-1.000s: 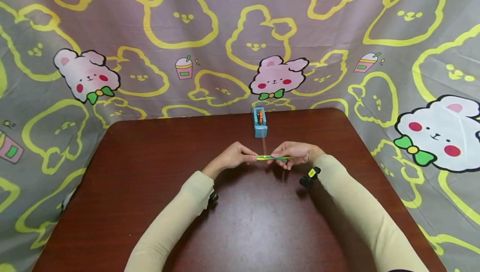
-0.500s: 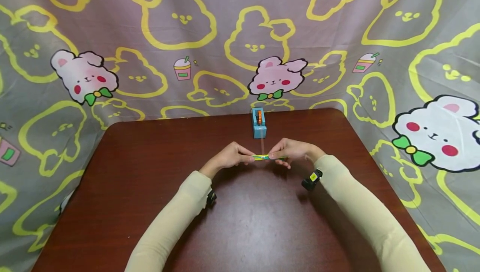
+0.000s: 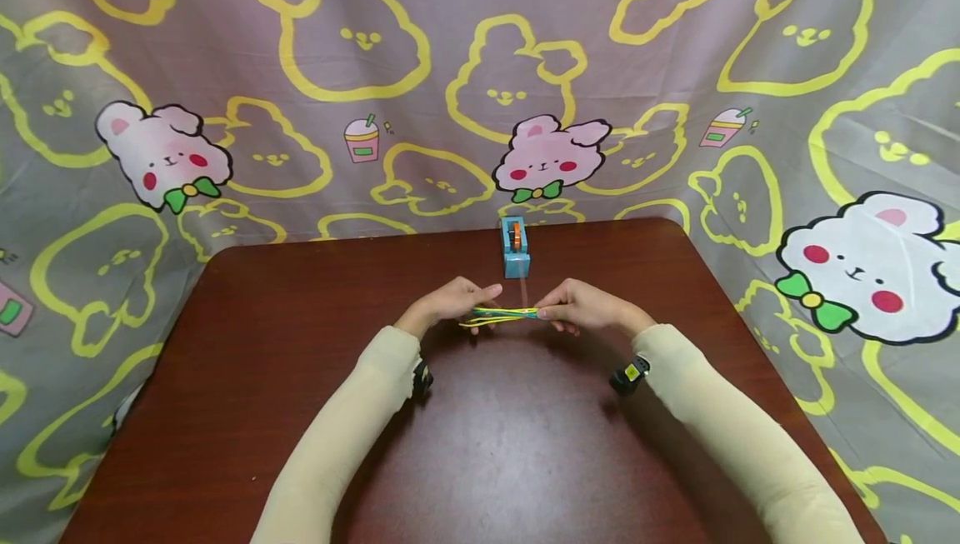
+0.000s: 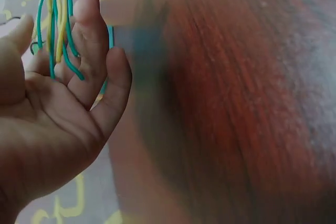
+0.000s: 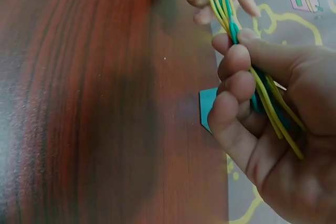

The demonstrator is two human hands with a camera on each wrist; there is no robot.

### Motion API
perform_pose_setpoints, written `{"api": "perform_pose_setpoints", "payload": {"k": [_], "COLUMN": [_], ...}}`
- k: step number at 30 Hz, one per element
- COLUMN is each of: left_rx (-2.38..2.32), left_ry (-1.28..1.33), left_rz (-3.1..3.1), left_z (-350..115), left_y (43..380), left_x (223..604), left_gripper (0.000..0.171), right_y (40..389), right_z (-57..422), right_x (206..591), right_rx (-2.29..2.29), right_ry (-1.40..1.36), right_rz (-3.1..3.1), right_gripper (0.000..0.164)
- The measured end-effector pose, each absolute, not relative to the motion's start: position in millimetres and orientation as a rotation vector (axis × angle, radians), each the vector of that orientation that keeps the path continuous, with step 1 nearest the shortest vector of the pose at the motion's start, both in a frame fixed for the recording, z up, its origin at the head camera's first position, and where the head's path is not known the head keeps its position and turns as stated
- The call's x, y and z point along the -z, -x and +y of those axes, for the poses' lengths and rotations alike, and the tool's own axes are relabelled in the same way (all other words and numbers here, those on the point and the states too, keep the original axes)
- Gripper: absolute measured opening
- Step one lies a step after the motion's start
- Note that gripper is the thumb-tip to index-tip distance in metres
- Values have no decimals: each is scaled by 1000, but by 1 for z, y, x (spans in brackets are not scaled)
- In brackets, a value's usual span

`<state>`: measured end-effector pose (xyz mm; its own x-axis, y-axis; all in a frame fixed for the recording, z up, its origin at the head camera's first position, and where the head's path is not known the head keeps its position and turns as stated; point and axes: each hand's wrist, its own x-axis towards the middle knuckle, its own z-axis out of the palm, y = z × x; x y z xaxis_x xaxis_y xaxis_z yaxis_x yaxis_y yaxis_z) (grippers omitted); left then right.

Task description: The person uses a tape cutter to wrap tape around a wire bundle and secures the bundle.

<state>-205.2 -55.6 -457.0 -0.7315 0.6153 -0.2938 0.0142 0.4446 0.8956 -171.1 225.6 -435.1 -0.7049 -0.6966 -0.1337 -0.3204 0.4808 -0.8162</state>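
A bundle of thin yellow and green wires stretches sideways between the two hands above the table. My right hand pinches it between thumb and fingers, the wire ends lying across the palm in the right wrist view. On the other side, the left hand has its thumb lifted off; loose wire ends lie over its relaxed fingers. A clear tape strip runs from the blue tape dispenser down to the bundle beside the right fingertips.
The dispenser, with an orange tape core, stands near the back edge of the dark brown table. A patterned curtain surrounds the table's back and sides. Each wrist wears a small black camera.
The left hand has released its pinch and moved slightly left, its thumb raised, baring more of the wires. The right hand keeps pinching the bundle by the tape strip.
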Motion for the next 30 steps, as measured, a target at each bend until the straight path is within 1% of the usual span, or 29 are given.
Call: {"api": "perform_pose_setpoints", "payload": {"k": [4, 8, 12, 20, 24, 27, 30], "left_rx": [-1354, -1317, -1274, -1281, -1250, -1237, -1247], "left_ry": [-361, -283, -273, -242, -270, -307, -325], "left_rz": [2033, 1994, 1905, 1716, 1696, 1700, 1704], "left_z": [-53, -50, -46, -44, -45, -46, -47], "left_y": [215, 221, 223, 227, 228, 229, 228], "left_x": [462, 464, 467, 469, 468, 467, 467], "left_gripper": [62, 60, 57, 60, 61, 57, 50], "right_y": [168, 165, 163, 160, 158, 157, 155], "right_z": [225, 223, 222, 219, 218, 217, 216], "right_x": [435, 438, 442, 448, 449, 450, 450], "right_rx": [1071, 1044, 1018, 943, 910, 870, 812], "right_ry": [894, 940, 979, 1117, 1198, 1238, 1260], "right_rz": [2364, 2437, 2507, 2658, 2721, 2780, 2840], "right_gripper": [21, 21, 21, 19, 18, 18, 19]}}
